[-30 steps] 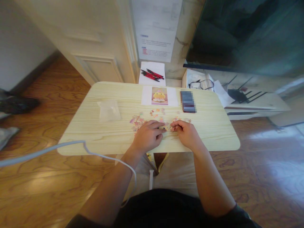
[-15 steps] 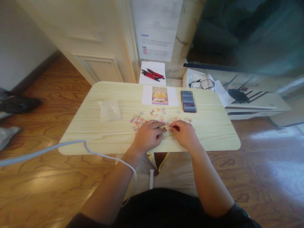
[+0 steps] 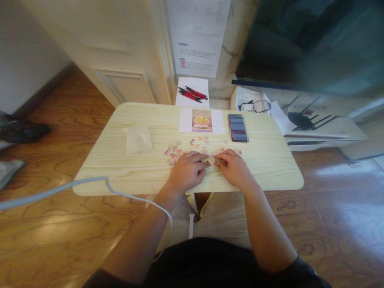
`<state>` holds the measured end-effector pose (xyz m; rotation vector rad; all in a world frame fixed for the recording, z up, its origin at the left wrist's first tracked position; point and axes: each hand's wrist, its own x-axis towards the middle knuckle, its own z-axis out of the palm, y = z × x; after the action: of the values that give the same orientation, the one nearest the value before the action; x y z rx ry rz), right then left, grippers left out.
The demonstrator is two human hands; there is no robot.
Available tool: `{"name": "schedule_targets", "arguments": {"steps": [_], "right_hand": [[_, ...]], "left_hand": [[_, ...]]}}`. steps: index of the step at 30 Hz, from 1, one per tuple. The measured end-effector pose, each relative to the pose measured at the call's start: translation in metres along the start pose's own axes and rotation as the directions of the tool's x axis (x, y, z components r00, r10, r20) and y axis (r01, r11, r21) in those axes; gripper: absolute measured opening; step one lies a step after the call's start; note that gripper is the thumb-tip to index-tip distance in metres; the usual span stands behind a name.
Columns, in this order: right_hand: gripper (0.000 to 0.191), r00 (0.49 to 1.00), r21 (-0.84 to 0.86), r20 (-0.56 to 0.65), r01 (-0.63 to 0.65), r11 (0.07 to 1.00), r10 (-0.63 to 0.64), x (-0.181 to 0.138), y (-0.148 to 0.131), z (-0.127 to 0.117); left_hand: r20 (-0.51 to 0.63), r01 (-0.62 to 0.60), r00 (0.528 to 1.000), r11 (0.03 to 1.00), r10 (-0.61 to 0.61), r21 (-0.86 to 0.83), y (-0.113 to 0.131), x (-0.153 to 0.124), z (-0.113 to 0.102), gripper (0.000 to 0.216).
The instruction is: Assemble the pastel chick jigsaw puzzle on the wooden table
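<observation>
Pale wood-grain table (image 3: 276, 170), head view: rounded corners, bearing the items below. Jigsaw pieces (image 3: 173, 155): small, pink, orange and yellow; loose heap just beside the left hand (image 3: 187, 171), others scattered beyond both hands. Yellowish patch of pieces (image 3: 211, 160): between the fingertips of the two hands, partly covered; how far joined, cannot be told. Left hand: palm down, fingers reaching over the patch, thumb beneath; any grip on a piece cannot be told. Right hand (image 3: 236, 169): thumb and forefinger drawn close together at the patch's right side; whether a piece sits between them, too small to tell. Printed picture (image 3: 202, 121): yellow figure on a white sheet, far edge of the table. Phone (image 3: 238, 129): right of the sheet, screen pixelated. Translucent pouch (image 3: 138, 140): left part of the table. Red-and-black pens (image 3: 192, 95): on white paper beyond the far edge
</observation>
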<state>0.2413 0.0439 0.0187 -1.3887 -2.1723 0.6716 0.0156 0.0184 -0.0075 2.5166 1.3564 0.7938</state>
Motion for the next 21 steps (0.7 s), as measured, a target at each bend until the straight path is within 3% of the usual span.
{"name": "schedule_targets", "arguments": {"steps": [21], "right_hand": [[0.018, 0.999, -0.048, 0.024, -0.023, 0.999, 0.024, -0.0014, -0.0040, 0.0006]], "left_hand": [[-0.022, 0.003, 1.000, 1.000, -0.003, -0.002, 0.0006, 0.0003, 0.0004, 0.031]]}}
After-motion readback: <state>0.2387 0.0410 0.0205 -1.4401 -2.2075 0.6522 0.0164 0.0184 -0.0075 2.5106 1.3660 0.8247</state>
